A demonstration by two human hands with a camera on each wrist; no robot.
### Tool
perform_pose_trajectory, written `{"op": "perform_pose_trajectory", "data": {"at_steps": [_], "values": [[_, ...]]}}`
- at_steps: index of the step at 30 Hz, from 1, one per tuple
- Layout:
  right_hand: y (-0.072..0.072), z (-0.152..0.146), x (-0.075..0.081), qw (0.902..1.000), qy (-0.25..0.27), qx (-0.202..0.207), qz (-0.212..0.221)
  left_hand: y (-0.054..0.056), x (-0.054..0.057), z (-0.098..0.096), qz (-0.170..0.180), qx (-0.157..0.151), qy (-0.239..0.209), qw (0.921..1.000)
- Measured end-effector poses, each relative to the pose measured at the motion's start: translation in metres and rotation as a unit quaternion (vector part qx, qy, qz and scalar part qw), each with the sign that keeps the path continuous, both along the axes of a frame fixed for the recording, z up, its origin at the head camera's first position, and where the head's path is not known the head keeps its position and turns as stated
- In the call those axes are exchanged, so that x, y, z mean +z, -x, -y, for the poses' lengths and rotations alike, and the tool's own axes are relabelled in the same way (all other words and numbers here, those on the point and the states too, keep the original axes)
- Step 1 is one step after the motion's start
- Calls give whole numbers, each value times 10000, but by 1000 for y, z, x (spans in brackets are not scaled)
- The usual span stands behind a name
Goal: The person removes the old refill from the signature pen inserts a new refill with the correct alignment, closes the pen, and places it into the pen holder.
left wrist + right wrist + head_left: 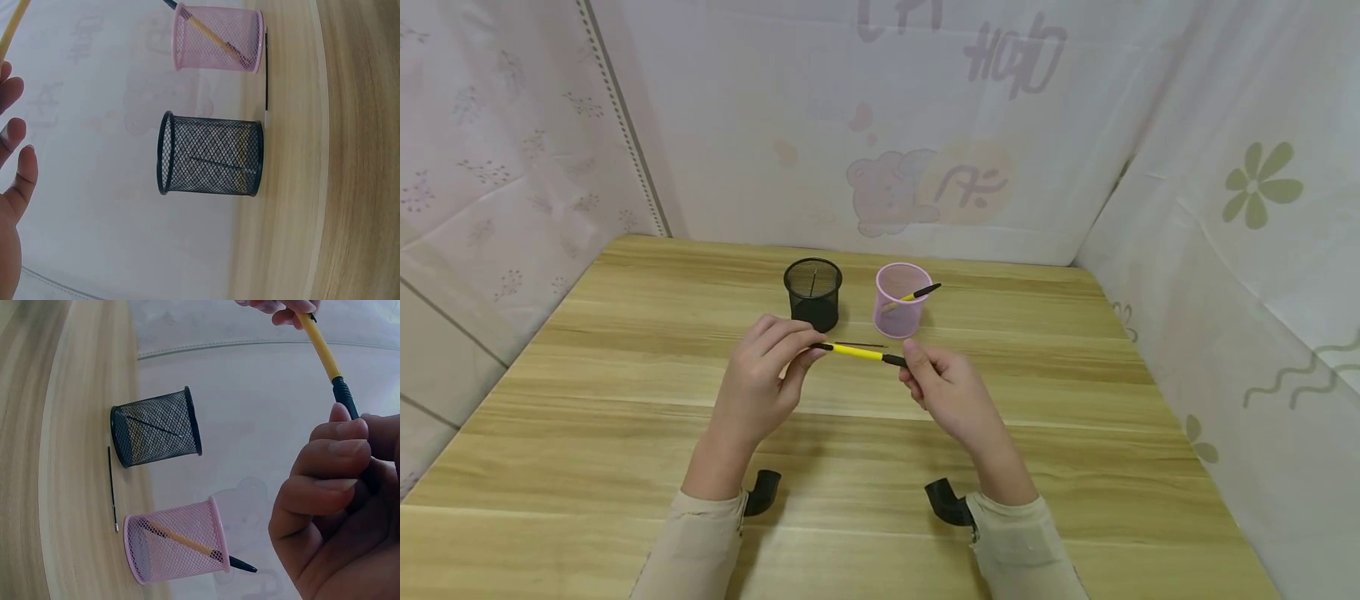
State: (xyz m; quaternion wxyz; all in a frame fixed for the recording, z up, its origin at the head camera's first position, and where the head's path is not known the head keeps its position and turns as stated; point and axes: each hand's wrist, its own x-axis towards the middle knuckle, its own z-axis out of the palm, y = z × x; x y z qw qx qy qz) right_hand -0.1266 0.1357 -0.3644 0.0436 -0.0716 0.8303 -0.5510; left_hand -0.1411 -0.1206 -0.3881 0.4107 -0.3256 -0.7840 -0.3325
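Both hands hold a yellow pen (857, 352) with black ends, raised over the table and lying nearly level. My left hand (767, 371) pinches its left black end between thumb and fingers. Around the right black end, the fingers of my right hand (350, 506) are curled, with the thumb along it. Beyond the hands stand a black mesh pen cup (209, 156) with a thin dark stick, like a pen refill (153, 425), leaning inside, and a pink mesh pen cup (178, 540) with another yellow and black pen (917, 294) in it.
Another thin dark refill-like stick (112, 487) lies on the wooden table (625, 400) close to the cups. Printed curtains (737, 125) hang behind the table and along its sides. A black curved piece (763, 493) sits by the left cuff, and a similar piece (949, 502) by the right.
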Motion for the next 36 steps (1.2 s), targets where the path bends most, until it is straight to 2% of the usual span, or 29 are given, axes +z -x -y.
{"op": "perform_pose_trajectory", "data": {"at_steps": [13, 22, 36], "values": [[0, -7, 4, 9979, 286, -202, -536, 0, -3, 7, 177, 141, -219, 9995], [1, -12, 6, 9982, 431, -169, -389, 2, -5, 12, -92, 79, -391, 9992], [1, -15, 7, 9957, 755, -364, -402, -1, -3, 15, 426, -149, -1022, 9937]]}}
